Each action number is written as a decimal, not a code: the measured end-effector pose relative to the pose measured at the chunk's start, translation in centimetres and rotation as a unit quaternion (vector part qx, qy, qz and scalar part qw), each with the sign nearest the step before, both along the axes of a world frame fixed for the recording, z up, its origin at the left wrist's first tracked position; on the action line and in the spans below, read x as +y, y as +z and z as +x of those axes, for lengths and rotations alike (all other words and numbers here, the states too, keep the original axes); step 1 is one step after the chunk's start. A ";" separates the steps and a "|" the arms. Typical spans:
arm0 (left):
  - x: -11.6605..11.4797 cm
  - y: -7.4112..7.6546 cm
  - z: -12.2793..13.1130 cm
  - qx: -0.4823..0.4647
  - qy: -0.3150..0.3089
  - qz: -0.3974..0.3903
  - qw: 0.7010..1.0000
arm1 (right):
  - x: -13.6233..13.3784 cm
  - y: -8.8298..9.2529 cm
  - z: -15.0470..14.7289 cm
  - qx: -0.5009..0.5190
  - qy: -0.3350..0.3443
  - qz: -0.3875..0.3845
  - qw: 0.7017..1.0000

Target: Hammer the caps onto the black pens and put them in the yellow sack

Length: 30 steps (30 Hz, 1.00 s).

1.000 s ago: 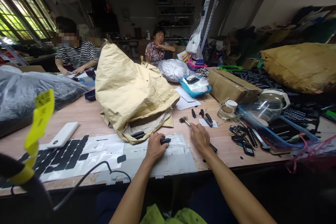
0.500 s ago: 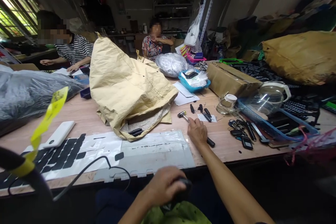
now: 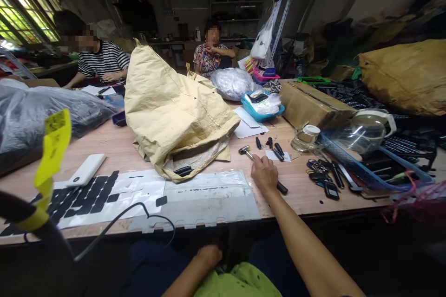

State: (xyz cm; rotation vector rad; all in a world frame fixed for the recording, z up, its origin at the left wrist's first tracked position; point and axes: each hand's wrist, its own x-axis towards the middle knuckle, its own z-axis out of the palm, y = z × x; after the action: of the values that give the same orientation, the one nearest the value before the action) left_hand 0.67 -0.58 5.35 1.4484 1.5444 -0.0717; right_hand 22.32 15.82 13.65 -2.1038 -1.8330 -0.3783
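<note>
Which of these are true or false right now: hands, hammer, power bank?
1. The right hand is closed over the handle of the hammer. True.
2. The left hand rests on the table. False: it is below the table edge, beside green fabric.
3. The hammer's head sticks out past the fingers, on the side away from the person. True.
4. The white power bank lies right of the hammer. False: it lies well to its left, past the beige bag.

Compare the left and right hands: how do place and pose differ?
The right hand lies on the table, closed over the hammer; the left hand is below the table edge, by the green cloth. The right hand shows fully; the left hand is partly hidden. Both are bare.
</note>
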 end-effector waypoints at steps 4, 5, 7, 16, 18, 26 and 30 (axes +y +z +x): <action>-0.1 7.5 0.1 -0.031 -0.166 0.034 0.985 | 0.1 -0.3 0.1 0.004 -0.004 0.007 1.000; 0.4 9.7 0.0 -0.075 -0.194 0.043 0.977 | 0.1 -0.4 0.2 0.004 -0.003 0.010 1.000; 2.1 13.6 -0.5 -0.178 -0.193 0.087 0.961 | 0.2 -0.6 0.3 0.005 0.001 0.016 1.000; 14.4 16.5 -7.4 0.250 0.145 0.330 0.899 | 0.3 -0.8 0.3 0.008 0.008 0.018 1.000; 15.7 15.6 -8.2 0.280 0.145 0.287 0.905 | 0.3 -0.7 0.2 0.007 0.006 0.018 1.000; 16.6 14.4 -8.4 0.264 0.157 0.331 0.892 | 0.2 -0.4 -0.1 0.000 -0.002 0.002 1.000; 15.3 14.7 -6.4 0.154 0.115 0.453 0.870 | 0.0 -0.1 -0.2 -0.004 -0.004 0.001 1.000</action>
State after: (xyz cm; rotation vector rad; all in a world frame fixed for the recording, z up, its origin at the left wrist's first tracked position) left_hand -5.76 14.69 20.01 2.0051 2.1502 0.6864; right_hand 22.16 15.86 13.51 -2.1111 -1.8283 -0.3905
